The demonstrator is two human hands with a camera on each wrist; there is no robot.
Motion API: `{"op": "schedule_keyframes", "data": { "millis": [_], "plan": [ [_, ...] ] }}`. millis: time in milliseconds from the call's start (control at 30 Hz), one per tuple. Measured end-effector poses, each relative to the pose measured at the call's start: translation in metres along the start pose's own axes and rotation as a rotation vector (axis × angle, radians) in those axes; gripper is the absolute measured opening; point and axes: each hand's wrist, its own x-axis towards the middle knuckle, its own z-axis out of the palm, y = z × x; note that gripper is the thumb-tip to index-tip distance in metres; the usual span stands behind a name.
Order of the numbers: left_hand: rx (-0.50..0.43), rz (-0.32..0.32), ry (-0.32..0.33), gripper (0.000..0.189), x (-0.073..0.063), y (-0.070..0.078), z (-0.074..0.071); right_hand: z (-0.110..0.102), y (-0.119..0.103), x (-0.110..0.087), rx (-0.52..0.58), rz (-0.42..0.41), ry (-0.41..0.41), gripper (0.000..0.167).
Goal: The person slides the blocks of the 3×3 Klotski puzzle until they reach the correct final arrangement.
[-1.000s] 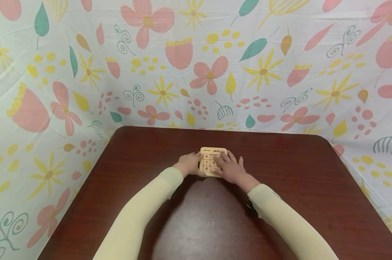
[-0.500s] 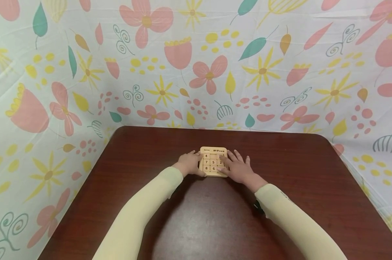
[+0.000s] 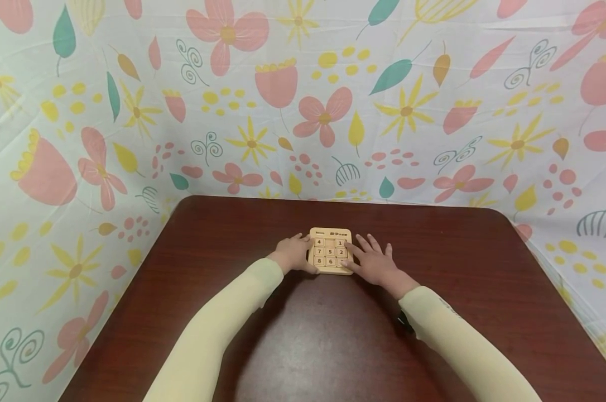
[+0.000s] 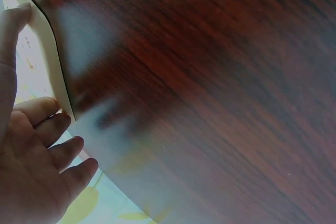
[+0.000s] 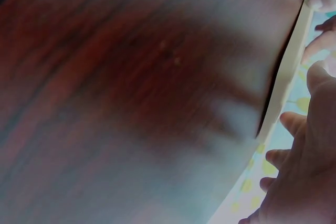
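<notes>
A small wooden sliding number puzzle [image 3: 330, 251] lies flat on the dark brown table [image 3: 333, 335], a little beyond its middle. My left hand [image 3: 297, 252] grips the puzzle's left edge; the left wrist view shows that hand [image 4: 29, 166] with its thumb and curled fingers against the board's pale rim [image 4: 52, 61]. My right hand [image 3: 369, 257] lies at the puzzle's right side with its fingers spread and straight, the index fingertip on the right column of tiles. In the right wrist view, that hand [image 5: 310, 171] is beside the board's edge [image 5: 286, 72]. Both arms wear pale yellow sleeves.
A floral cloth [image 3: 303, 100] with pink, yellow and teal flowers hangs behind the table and along both its sides. The table's rounded far corners meet the cloth. Bare dark wood lies all around the puzzle.
My right hand has slid rightward off the tiles, uncovering the middle and right columns. The left hand and the puzzle have stayed in place.
</notes>
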Motion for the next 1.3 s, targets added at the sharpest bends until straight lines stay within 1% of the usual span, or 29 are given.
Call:
{"op": "schedule_keyframes", "data": {
  "millis": [333,733,1033,1300],
  "plan": [
    [-0.027,-0.002,-0.012,0.097,-0.0016,0.0006,-0.0009,0.0023,0.0004,0.0031,-0.013,0.002,-0.029,0.068],
    [-0.029,0.000,-0.002,0.096,-0.0022,0.0004,-0.0008,0.0049,-0.0008,0.0049,-0.015,0.022,-0.055,0.070],
    [-0.036,-0.008,-0.002,0.096,-0.0018,0.0012,-0.0020,0.0044,-0.0038,0.0073,-0.012,0.022,-0.059,0.070],
    [-0.026,-0.002,0.000,0.097,-0.0008,0.0009,-0.0001,0.0045,-0.0068,0.0076,-0.006,0.021,-0.055,0.069]
  ]
}}
